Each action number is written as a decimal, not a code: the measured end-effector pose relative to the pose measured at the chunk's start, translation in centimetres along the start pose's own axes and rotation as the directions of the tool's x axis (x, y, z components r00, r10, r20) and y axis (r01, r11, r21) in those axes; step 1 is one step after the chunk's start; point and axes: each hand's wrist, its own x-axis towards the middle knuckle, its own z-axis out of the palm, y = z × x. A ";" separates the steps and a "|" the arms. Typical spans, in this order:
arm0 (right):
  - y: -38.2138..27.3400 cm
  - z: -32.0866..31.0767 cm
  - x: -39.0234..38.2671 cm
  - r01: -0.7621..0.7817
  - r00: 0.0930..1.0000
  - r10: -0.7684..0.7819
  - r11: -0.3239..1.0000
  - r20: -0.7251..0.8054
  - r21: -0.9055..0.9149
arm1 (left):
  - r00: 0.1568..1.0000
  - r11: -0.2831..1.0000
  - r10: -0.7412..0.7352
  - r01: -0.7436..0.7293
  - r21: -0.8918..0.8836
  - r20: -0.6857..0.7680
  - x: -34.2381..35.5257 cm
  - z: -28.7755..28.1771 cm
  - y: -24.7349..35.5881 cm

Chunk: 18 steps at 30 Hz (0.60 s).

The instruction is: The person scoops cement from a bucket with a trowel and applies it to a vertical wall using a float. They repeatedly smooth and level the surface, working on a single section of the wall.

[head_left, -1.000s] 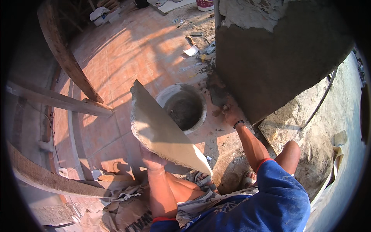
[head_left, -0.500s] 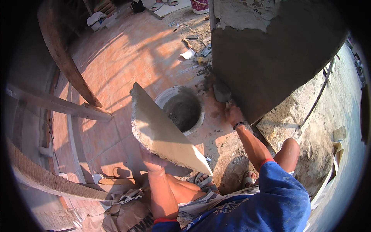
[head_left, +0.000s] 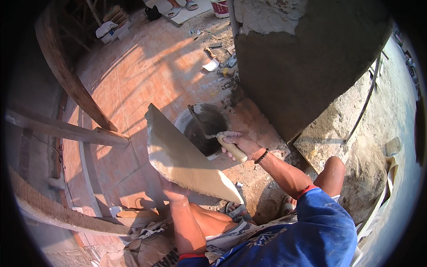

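Note:
My left hand (head_left: 175,190) grips a flat, pale mortar board (head_left: 178,149) by its underside, most of its fingers hidden beneath. The board's face looks smooth, with no mortar heap on it. My right hand (head_left: 242,144) is closed round the pale handle of a trowel (head_left: 235,150). Seen nearly edge-on, the trowel's blade is over the opening of a round bucket (head_left: 179,121). Dark grey mortar (head_left: 215,119) lies inside the bucket, partly hidden by the board and blade. To the right stands a wall (head_left: 302,75) coated in dark wet plaster, with a bare rough patch at its top.
Wooden posts and rails (head_left: 71,80) stand at the left. Tools lie on the tiled floor (head_left: 138,80) near the wall's foot, among them a white-bladed one (head_left: 211,65). A person's sandalled feet (head_left: 175,11) and another bucket (head_left: 220,9) are far ahead. A paper sack (head_left: 151,251) lies at lower left.
My right hand has brought the trowel from the floor by the wall's foot leftward to the bucket, turning its blade on edge. The board in my left hand has shifted slightly down and left.

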 end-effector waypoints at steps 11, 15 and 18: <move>-1.7 -4.5 -2.2 0.170 0.694 -0.447 0.863 -0.564 -0.476 | 0.998 0.997 -0.068 0.068 -0.025 0.002 0.5 2.4 1.1; 2.7 -9.6 0.5 -0.108 0.799 -0.272 0.813 -0.536 -0.573 | 0.998 0.992 -0.067 0.066 -0.109 -0.002 0.8 3.3 0.7; 5.0 -10.6 4.2 -0.115 0.863 -0.229 0.779 -0.451 -0.616 | 0.996 0.994 -0.087 0.089 0.069 -0.031 0.7 3.3 1.2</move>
